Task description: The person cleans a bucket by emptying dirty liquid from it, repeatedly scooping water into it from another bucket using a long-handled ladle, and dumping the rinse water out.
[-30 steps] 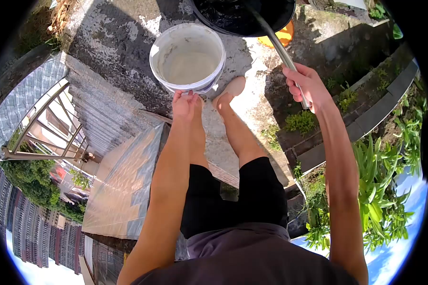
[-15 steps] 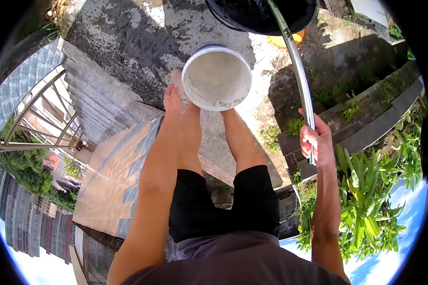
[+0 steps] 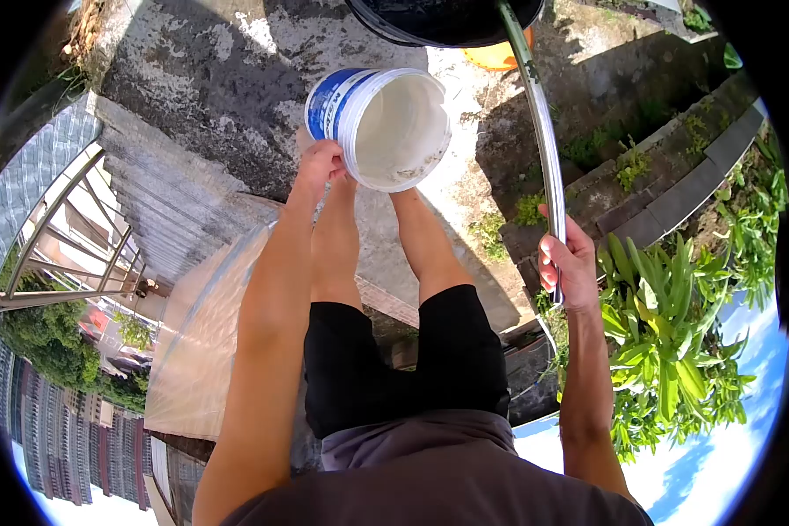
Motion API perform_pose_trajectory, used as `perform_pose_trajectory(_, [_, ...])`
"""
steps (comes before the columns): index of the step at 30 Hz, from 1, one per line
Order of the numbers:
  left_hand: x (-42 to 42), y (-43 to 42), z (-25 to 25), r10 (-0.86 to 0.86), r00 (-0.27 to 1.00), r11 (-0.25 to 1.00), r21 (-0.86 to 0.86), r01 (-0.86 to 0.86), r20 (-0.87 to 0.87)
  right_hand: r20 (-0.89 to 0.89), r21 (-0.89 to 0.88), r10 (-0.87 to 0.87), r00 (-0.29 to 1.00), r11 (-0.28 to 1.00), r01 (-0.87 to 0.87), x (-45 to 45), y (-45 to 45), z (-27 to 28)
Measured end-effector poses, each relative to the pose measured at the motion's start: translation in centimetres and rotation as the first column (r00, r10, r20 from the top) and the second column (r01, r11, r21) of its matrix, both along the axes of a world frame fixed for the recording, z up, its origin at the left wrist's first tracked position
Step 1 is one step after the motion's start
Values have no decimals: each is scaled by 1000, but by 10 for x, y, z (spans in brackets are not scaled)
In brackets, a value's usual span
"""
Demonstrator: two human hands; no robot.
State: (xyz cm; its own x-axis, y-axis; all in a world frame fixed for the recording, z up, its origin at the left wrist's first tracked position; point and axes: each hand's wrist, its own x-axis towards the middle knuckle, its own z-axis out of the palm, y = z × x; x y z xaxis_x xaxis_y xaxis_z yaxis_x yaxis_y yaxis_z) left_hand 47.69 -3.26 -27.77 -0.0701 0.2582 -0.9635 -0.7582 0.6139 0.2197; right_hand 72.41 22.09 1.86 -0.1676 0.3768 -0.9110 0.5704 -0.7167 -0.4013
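A blue and white bucket [image 3: 329, 103] is tipped on its side in front of my legs, its opening turned to the right and toward me. The inside looks whitish, with dirt specks near the lower rim. My left hand [image 3: 321, 163] is closed on the bucket's rim at its lower left. My right hand [image 3: 570, 263] grips the near end of a long metal pole [image 3: 548, 158]. The far end of the pole reaches into a large black tub [image 3: 412, 33] at the top, where its tip is hidden.
An orange round object [image 3: 493, 58] lies beside the tub. Stepped brick edging [image 3: 666, 188] with weeds and leafy plants [image 3: 666, 324] runs along the right. Corrugated sheeting [image 3: 153, 180] and a translucent cover [image 3: 206, 342] stand at the left.
The bucket has gone from upright to tipped sideways, and its blue side now shows. My left hand came off the rim, then closed on it again. My right hand has drawn back with the pole.
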Motion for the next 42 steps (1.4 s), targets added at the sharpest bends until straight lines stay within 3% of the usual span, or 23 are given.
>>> perform_pose_trajectory(11, [-117,-34,216,55,953,998,30,-48,-296,-81,-50,-89,993,995,85,30,-3,47])
perform_pose_trajectory(13, [-142,-25,243,68,923,995,100,-32,-378,-78,-72,-60,995,996,54,34,-4,54])
perform_pose_trajectory(16, [-160,28,287,-16,854,998,47,48,-519,-112,-62,-83,990,995,76,31,-2,62])
perform_pose_trajectory(21, [-181,92,295,-37,717,995,42,92,-696,-129,-45,-59,990,998,53,36,1,59])
perform_pose_trajectory(27, [-171,167,317,-26,686,983,108,151,-727,-179,-65,-95,979,994,85,47,3,62])
perform_pose_trajectory(30, [-156,202,312,72,670,987,148,57,-739,-184,-31,-120,976,993,116,46,3,71])
perform_pose_trajectory(33, [-144,228,306,72,607,984,156,86,-792,-193,15,-75,978,997,79,47,1,85])
perform_pose_trajectory(35, [-131,247,297,139,571,969,231,91,-809,-169,129,71,983,990,-50,44,7,91])
perform_pose_trajectory(37, [-118,262,288,91,384,956,189,226,-919,-119,243,123,985,966,-91,40,7,98])
perform_pose_trajectory(39, [-106,274,284,17,383,961,121,248,-924,-56,350,168,984,926,-138,42,7,101])
perform_pose_trajectory(41, [-95,280,271,-124,160,933,-60,355,-979,21,562,361,932,767,-309,47,8,98])
perform_pose_trajectory(42, [-92,281,263,-67,-41,924,-78,374,-997,16,531,393,919,776,-341,45,12,102])
